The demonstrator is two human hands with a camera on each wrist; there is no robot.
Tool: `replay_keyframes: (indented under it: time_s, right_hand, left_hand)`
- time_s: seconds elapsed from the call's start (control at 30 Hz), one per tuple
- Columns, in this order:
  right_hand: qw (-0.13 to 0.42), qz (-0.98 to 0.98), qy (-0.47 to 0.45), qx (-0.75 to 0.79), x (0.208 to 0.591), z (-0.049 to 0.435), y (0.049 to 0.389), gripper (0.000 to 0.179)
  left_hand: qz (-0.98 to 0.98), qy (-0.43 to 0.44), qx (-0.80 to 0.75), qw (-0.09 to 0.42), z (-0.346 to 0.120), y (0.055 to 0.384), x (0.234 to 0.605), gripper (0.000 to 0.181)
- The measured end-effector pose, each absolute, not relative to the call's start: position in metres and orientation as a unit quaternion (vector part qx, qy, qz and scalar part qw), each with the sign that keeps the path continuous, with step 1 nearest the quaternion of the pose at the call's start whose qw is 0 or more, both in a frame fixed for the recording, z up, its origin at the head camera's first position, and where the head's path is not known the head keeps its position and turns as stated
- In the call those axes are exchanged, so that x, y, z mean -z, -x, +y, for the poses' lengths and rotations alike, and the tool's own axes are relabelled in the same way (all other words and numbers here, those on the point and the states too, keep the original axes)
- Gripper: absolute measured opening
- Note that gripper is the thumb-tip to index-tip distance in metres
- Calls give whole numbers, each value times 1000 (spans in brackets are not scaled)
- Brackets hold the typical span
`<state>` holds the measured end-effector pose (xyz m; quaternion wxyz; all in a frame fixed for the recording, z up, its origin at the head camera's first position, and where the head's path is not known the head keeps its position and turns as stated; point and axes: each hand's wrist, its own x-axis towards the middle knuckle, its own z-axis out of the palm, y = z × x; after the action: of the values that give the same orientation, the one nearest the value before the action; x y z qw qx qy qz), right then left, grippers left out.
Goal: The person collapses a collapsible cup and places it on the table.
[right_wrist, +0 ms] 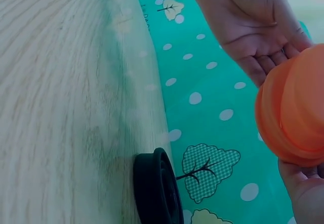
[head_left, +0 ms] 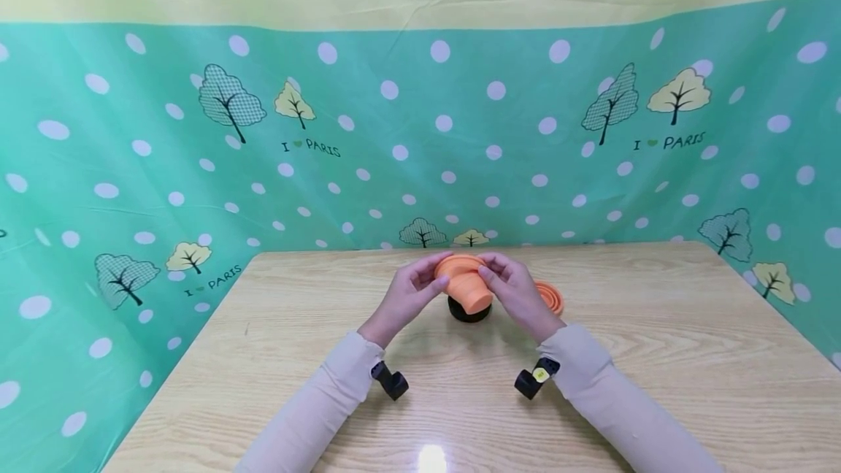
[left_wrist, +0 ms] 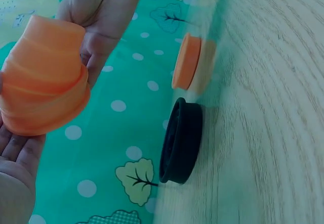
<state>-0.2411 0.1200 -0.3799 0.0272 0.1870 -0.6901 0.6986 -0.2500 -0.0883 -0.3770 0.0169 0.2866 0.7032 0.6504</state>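
Both hands hold an orange collapsible cup [head_left: 468, 290] over the table, its wide rim tilted up and away and its narrow end pointing down toward me. One side of its soft wall looks unevenly folded in the left wrist view. My left hand [head_left: 409, 296] grips the rim's left side, thumb on the outer wall. On the opposite side my right hand [head_left: 515, 292] holds it the same way. Below the cup sits a round black piece [left_wrist: 183, 142] with a ridged inside. Beyond my right hand lies an orange ringed disc [head_left: 549, 298], partly hidden by that hand in the head view.
A light wood-grain table [head_left: 657, 356] carries these things. Behind it hangs a green curtain [head_left: 368, 130] with white dots and printed trees, meeting the table's back edge. Black camera mounts [head_left: 393, 381] are strapped to both wrists.
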Motion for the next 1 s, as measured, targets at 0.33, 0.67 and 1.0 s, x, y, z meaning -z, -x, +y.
replay_keyframes:
  time_s: [0.33,0.67,1.0]
  right_hand:
    - [37,-694,-180,-696,380,121,239,29]
    - [22,-713,-176,-679,382,123,241,32]
    - [75,-815,-251,-518,381,121,242,31]
  left_hand:
    - [714,-264,-649,-9,-82,250,379,38]
    - [728,-249,-639,-23,-81,249,378,34]
    - [766,-288,-574,-25,-80,234,363,39]
